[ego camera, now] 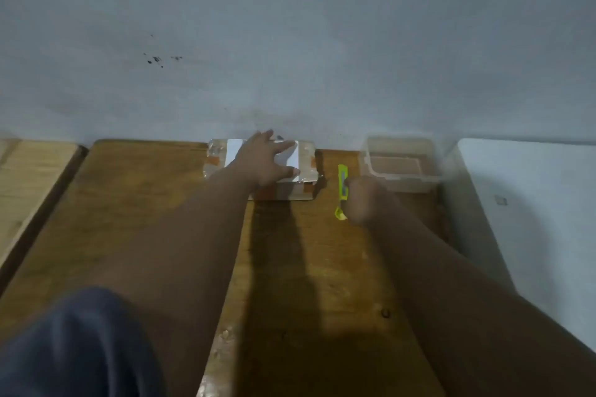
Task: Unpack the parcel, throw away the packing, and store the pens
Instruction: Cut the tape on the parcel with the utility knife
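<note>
A taped brown cardboard parcel (306, 158) with a white label lies at the far edge of the wooden table (145, 203), against the wall. My left hand (263, 159) rests flat on top of it, fingers spread. A yellow-green utility knife (342, 185) lies on the table just right of the parcel. My right hand (362, 200) is blurred and sits right beside the knife's handle end; whether it grips the knife is unclear. No pens are visible.
A clear plastic container (400, 164) stands to the right of the knife near the wall. A white surface (532, 203) borders the table on the right, a lighter wooden surface (32, 177) on the left. A grey wall rises behind.
</note>
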